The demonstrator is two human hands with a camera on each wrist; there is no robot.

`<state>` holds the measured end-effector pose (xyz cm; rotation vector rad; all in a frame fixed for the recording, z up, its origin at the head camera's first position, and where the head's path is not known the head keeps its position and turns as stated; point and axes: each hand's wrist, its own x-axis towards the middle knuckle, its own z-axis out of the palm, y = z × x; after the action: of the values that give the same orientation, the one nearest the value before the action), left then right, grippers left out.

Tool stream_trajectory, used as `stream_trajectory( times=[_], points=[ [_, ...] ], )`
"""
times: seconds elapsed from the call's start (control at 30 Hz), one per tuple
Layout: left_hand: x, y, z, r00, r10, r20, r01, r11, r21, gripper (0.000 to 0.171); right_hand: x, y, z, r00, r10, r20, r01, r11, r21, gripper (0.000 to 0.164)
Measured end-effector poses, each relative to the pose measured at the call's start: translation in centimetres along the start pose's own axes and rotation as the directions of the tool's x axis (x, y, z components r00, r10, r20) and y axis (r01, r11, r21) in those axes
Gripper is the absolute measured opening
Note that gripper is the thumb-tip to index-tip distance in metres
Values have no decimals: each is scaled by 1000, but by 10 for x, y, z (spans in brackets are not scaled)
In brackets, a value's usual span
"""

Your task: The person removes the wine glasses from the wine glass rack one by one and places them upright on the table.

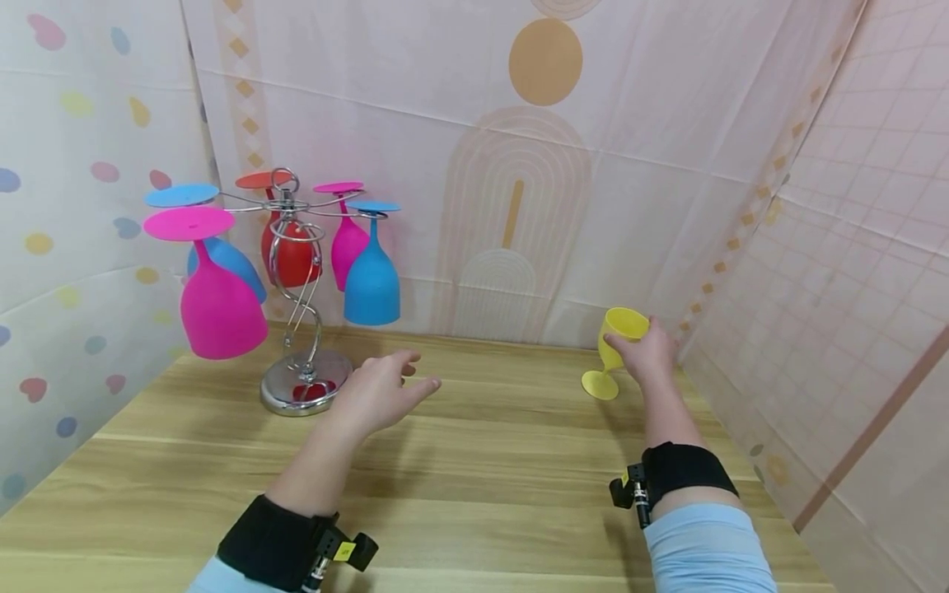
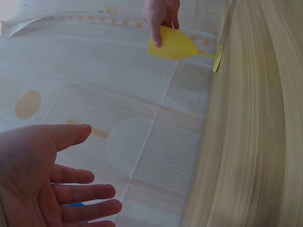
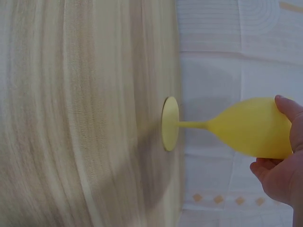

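Yellow goblet (image 3: 239,126) near the table's (image 1: 504,469) back-right corner; broad stretch of wood between it and the chrome rack (image 1: 284,391). Mouth up, long axis near vertical. Right hand (image 1: 648,352) grips its bowl; left hand (image 1: 381,394) released, fingers extended.

Yellow goblet (image 3: 248,126), silver rack (image 1: 283,385), wood-grained tabletop (image 1: 482,469), pastel-spotted curtain (image 1: 96,235)

The head view faces forward and down over the table (image 1: 482,478); closer, sideways-turned wrist views share the yellow glass (image 2: 176,44).
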<state>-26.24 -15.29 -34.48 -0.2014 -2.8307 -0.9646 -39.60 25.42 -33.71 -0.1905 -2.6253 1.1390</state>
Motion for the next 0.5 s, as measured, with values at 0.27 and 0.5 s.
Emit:
stream_trajectory(
  times=[0.27, 0.5],
  points=[
    [0, 0, 0, 1000, 5, -8, -5, 1000, 2, 67, -2, 9, 5, 1000, -8, -5, 8, 997, 83, 98],
    [-1, 1, 0, 1000, -1, -11, 1, 1000, 6, 67, -2, 9, 6, 1000, -23, -9, 24, 997, 74, 99]
  ],
)
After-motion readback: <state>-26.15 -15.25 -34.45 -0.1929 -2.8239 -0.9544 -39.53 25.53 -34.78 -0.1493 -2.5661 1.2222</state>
